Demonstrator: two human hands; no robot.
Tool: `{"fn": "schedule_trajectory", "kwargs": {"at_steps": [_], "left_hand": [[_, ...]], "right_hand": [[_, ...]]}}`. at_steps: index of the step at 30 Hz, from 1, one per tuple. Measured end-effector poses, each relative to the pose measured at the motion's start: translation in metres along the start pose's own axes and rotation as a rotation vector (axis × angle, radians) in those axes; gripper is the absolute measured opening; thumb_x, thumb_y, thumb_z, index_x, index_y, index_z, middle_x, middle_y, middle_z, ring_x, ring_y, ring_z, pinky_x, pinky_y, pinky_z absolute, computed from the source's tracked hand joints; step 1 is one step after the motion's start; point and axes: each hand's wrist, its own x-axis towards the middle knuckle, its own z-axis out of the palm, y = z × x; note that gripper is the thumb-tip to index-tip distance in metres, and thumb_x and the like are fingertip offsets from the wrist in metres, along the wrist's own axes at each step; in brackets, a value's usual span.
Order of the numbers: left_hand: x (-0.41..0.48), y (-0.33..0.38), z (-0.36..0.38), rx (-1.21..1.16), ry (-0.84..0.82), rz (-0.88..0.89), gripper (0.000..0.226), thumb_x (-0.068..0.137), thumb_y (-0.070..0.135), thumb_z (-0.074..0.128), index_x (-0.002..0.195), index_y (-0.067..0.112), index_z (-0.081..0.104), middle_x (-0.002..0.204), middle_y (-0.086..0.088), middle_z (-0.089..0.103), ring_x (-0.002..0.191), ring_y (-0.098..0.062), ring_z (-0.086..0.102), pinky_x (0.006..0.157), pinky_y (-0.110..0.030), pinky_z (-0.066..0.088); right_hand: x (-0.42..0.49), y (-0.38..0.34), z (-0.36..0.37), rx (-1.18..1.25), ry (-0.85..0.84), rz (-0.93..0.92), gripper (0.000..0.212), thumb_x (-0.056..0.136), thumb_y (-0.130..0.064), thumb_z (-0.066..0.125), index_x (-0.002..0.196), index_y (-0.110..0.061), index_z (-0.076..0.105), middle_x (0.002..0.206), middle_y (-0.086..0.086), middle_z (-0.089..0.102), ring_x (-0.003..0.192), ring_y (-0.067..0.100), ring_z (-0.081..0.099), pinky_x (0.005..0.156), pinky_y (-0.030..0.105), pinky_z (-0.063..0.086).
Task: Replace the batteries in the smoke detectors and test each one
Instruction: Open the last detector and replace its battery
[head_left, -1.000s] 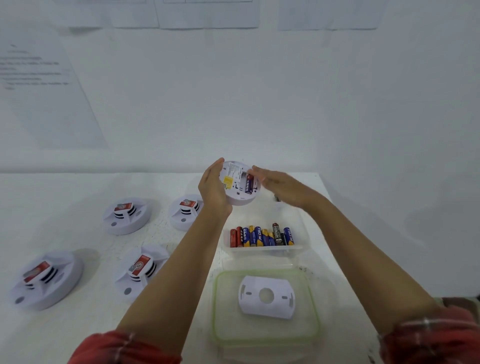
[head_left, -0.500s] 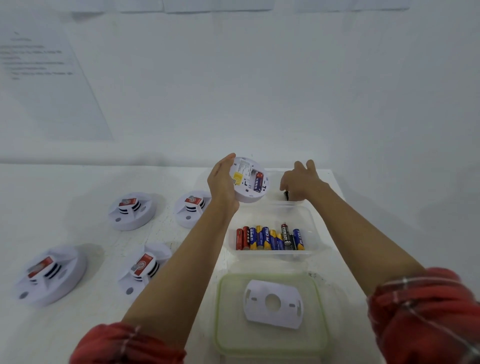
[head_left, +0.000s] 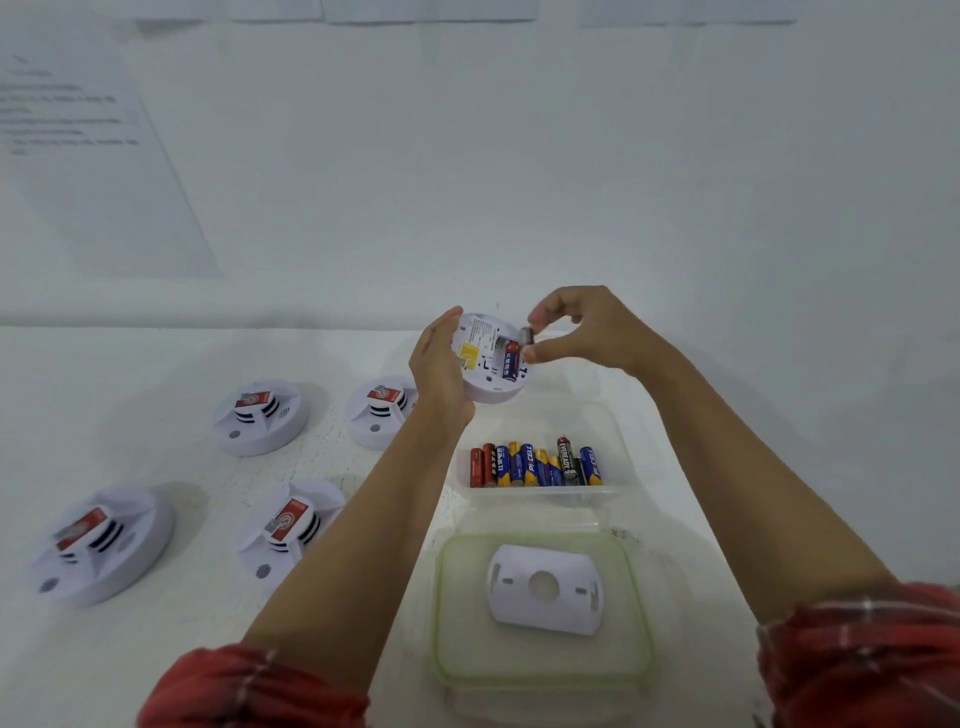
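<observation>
My left hand (head_left: 439, 371) grips a round white smoke detector (head_left: 488, 358) held up above the table, its back side facing me. One red and blue battery (head_left: 510, 360) sits in its open compartment. My right hand (head_left: 582, 327) pinches a second, dark battery (head_left: 528, 335) between thumb and fingers at the detector's upper right edge. Below, a clear plastic container (head_left: 613, 441) holds a row of several AA batteries (head_left: 535, 464).
Several white smoke detectors lie face up on the white table at left: (head_left: 261, 415), (head_left: 382, 410), (head_left: 291, 525), (head_left: 96, 543). A green-rimmed lid (head_left: 447, 623) near me carries a white mounting plate (head_left: 544, 587). The wall stands close behind.
My right hand left the detector, reached to the far part of the container, and came back to the detector pinching a dark battery. The left hand kept holding the detector.
</observation>
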Motion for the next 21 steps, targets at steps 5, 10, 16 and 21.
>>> {"fn": "schedule_trajectory", "kwargs": {"at_steps": [5,10,16,21], "left_hand": [[-0.012,0.002,-0.002,-0.024,-0.055,-0.030,0.012,0.092,0.014,0.053,0.087,0.021,0.062,0.100,-0.008,0.061,0.081,-0.022,0.062,0.075,-0.036,0.052],[-0.022,-0.003,-0.019,-0.022,-0.067,-0.114,0.025,0.087,0.022,0.059,0.109,0.011,0.064,0.124,-0.017,0.060,0.098,-0.031,0.060,0.091,-0.045,0.050],[-0.041,0.002,-0.032,0.002,-0.100,-0.114,0.045,0.086,0.026,0.058,0.126,0.007,0.056,0.130,-0.019,0.056,0.098,-0.032,0.060,0.086,-0.044,0.051],[-0.061,0.009,-0.037,-0.031,-0.120,-0.057,0.026,0.087,0.024,0.058,0.110,0.013,0.060,0.112,-0.013,0.060,0.091,-0.029,0.061,0.080,-0.040,0.053]], "right_hand": [[-0.020,-0.018,0.024,-0.158,0.016,-0.008,0.026,0.063,-0.029,0.084,0.085,-0.023,0.072,0.095,-0.010,0.062,0.109,0.017,0.042,0.089,0.031,0.019],[-0.037,-0.024,0.032,-0.234,0.005,-0.044,0.032,0.064,-0.034,0.082,0.092,-0.020,0.075,0.099,-0.011,0.058,0.115,0.016,0.043,0.085,0.030,0.015],[-0.058,-0.033,0.042,-0.110,0.033,-0.007,0.022,0.064,-0.022,0.084,0.074,-0.024,0.065,0.075,-0.012,0.057,0.066,-0.009,0.045,0.082,0.032,0.022],[-0.076,-0.043,0.047,0.077,0.005,-0.046,0.020,0.068,-0.010,0.081,0.084,-0.013,0.069,0.073,-0.007,0.056,0.060,-0.001,0.043,0.064,0.019,0.035]]}}
